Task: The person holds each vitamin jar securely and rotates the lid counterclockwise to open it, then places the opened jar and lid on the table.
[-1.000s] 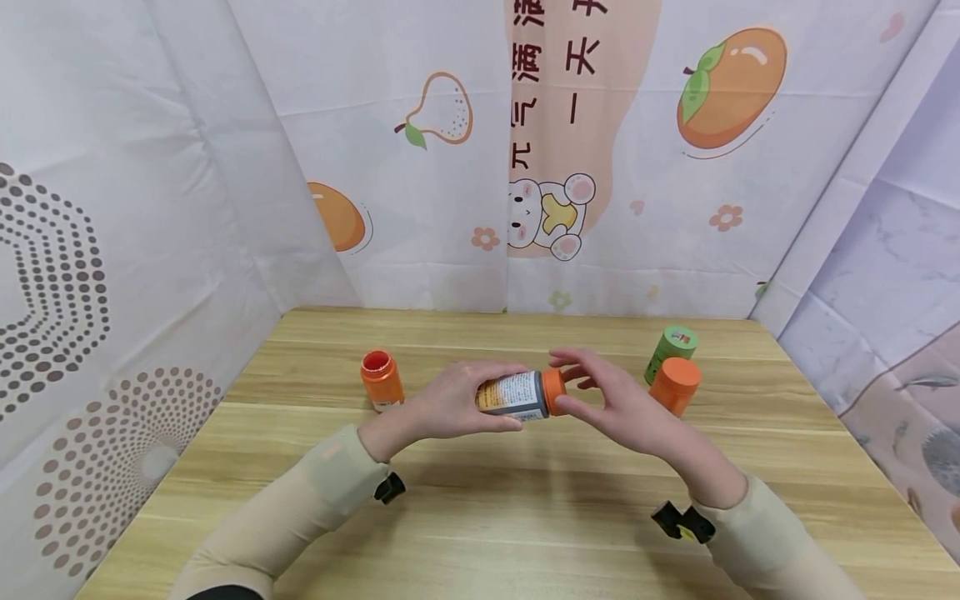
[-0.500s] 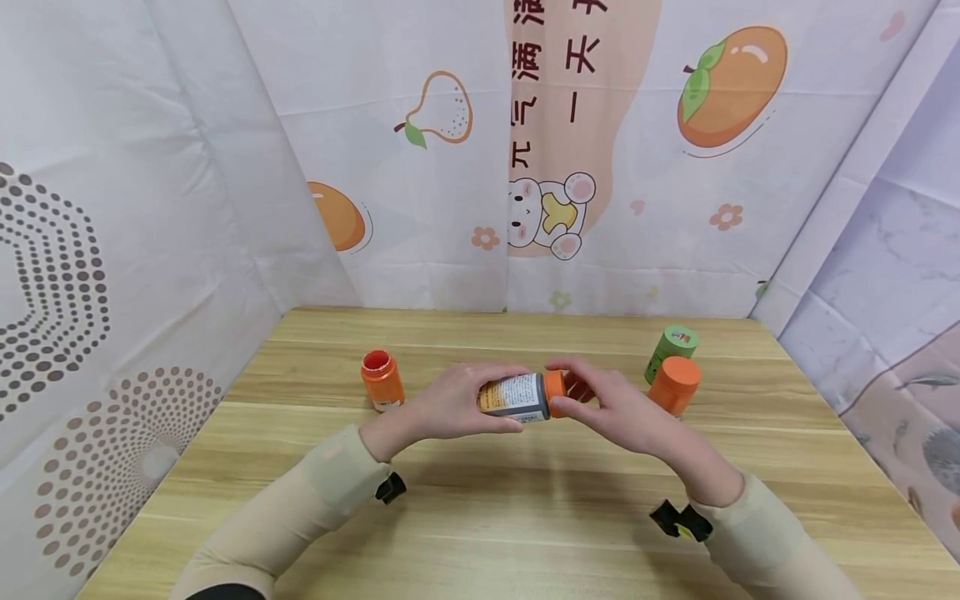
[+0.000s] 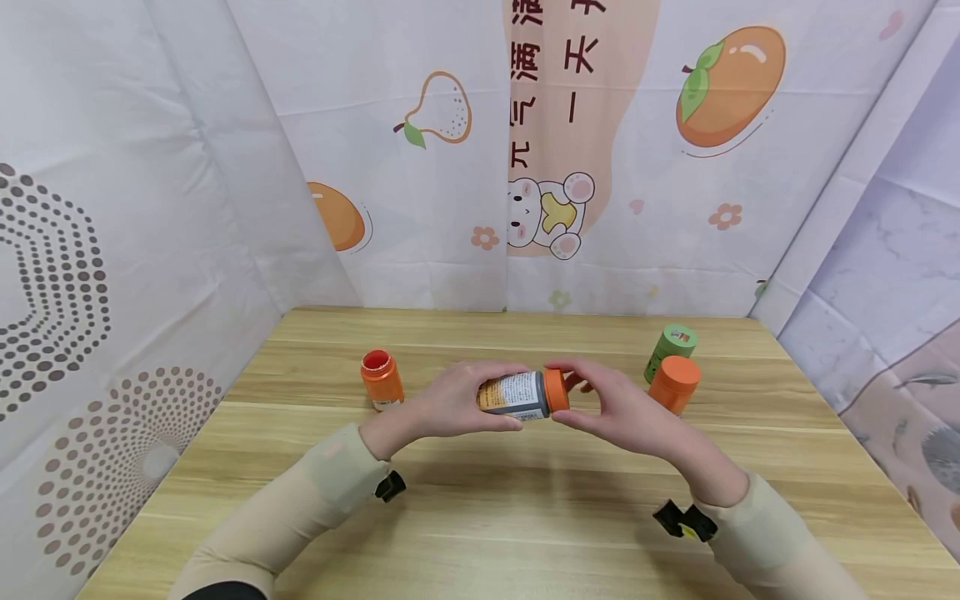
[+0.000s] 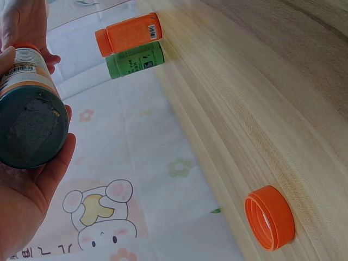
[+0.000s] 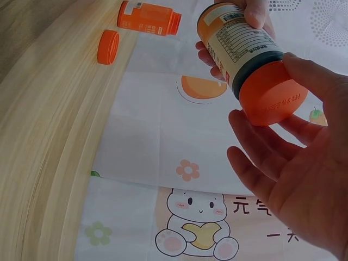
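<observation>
My left hand [image 3: 461,404] grips the body of a dark supplement bottle [image 3: 519,396] with a white and orange label, tilted on its side above the table. Its orange cap [image 3: 556,390] sits on the end facing right. The thumb and fingers of my right hand [image 3: 626,415] pinch that cap from either side, as the right wrist view shows at the cap's rim [image 5: 272,95]. In the left wrist view, the bottle's dark base [image 4: 32,128] faces the camera. Part of the bottle body is hidden behind my left fingers.
An uncapped orange bottle [image 3: 384,383] stands at the left. A loose orange cap [image 4: 276,217] lies on the wooden table, hidden in the head view. At the right stand a capped orange bottle [image 3: 675,383] and a green canister [image 3: 670,348]. Printed cloth [image 3: 420,208] hangs behind.
My right hand's fingers have shifted their hold around the cap, curling further and then straightening somewhat. The left hand and the bottle have stayed almost still.
</observation>
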`<state>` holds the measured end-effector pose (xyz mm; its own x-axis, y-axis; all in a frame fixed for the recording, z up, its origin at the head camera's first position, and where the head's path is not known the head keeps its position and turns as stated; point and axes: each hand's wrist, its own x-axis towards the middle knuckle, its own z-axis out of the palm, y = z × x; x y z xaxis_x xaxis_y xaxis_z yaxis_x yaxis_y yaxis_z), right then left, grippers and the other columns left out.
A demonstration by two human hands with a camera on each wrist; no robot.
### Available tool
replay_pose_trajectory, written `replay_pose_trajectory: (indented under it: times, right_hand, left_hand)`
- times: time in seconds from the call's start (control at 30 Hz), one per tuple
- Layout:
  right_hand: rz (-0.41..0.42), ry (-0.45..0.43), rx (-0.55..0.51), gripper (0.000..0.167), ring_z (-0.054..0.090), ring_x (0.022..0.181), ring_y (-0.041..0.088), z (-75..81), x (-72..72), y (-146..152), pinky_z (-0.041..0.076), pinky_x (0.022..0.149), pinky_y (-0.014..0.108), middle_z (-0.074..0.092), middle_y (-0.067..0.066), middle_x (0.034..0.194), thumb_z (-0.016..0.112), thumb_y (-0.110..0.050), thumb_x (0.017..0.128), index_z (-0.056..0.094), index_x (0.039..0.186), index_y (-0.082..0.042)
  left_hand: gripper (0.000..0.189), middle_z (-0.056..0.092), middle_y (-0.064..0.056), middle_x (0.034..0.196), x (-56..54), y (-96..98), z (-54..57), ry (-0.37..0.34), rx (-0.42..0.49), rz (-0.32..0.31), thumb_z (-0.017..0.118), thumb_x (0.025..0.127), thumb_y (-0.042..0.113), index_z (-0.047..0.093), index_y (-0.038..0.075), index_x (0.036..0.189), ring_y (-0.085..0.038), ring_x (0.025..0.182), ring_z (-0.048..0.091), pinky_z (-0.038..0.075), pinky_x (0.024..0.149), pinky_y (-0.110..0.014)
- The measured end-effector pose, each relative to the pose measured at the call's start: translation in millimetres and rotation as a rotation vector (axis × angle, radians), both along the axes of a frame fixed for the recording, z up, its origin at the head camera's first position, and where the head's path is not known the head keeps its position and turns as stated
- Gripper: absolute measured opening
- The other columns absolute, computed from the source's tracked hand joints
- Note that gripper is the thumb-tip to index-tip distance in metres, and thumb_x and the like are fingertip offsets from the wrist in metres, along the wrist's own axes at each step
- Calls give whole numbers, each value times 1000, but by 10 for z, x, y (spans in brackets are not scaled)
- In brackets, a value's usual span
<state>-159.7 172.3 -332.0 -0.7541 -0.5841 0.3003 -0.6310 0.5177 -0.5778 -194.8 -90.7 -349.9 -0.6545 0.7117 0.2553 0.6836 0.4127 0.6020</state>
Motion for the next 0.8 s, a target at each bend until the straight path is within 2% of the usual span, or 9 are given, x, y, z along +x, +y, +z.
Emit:
replay_pose_trajectory:
  times: [0.2, 0.33, 0.47, 0.6, 0.7, 0.8]
  right_hand:
    - [38, 71, -13, 64, 57, 104, 12, -9, -8, 1, 50, 85, 38, 59, -6, 121, 82, -13, 79, 50, 134, -14]
    - [34, 90, -17, 65, 57, 105, 13, -5, -5, -3, 49, 84, 38, 59, -5, 122, 83, -15, 78, 51, 134, -12]
    - [-3, 45, -21, 61, 58, 107, 16, 13, 3, -11, 49, 86, 40, 58, -2, 127, 78, -21, 84, 49, 136, -12]
    - [-34, -33, -41, 49, 58, 110, 20, 18, -9, -11, 48, 89, 43, 56, 3, 132, 66, -24, 94, 48, 138, -11]
    - [-33, -66, -55, 43, 59, 109, 22, 5, -25, -2, 49, 88, 43, 57, 6, 130, 60, -23, 98, 49, 138, -8]
    - [-31, -83, -49, 43, 60, 104, 19, -7, -32, 0, 51, 85, 38, 61, 6, 122, 58, -23, 99, 48, 138, -7]
  left_hand:
    - [65, 63, 6, 115, 5, -8, 6, -4, 1, 1, 81, 80, 37, 55, 20, 137, -8, 93, 57, 51, 75, -26]
    - [65, 63, 6, 116, 8, -7, 18, -2, -5, 4, 81, 80, 38, 55, 20, 137, -8, 93, 57, 51, 75, -26]
    - [65, 63, 6, 116, 5, -5, 21, 5, -6, 0, 81, 80, 39, 55, 20, 137, -8, 93, 57, 51, 75, -26]
    - [64, 63, 7, 116, 9, -4, 24, 4, -4, 0, 81, 80, 38, 56, 21, 136, -8, 93, 57, 51, 76, -26]
    - [64, 63, 8, 116, 12, -1, 25, 4, -7, 0, 81, 80, 38, 56, 22, 136, -7, 93, 57, 51, 76, -26]
    - [63, 63, 8, 115, 11, 0, 21, 8, -5, -3, 80, 80, 39, 56, 22, 136, -8, 93, 57, 51, 76, -26]
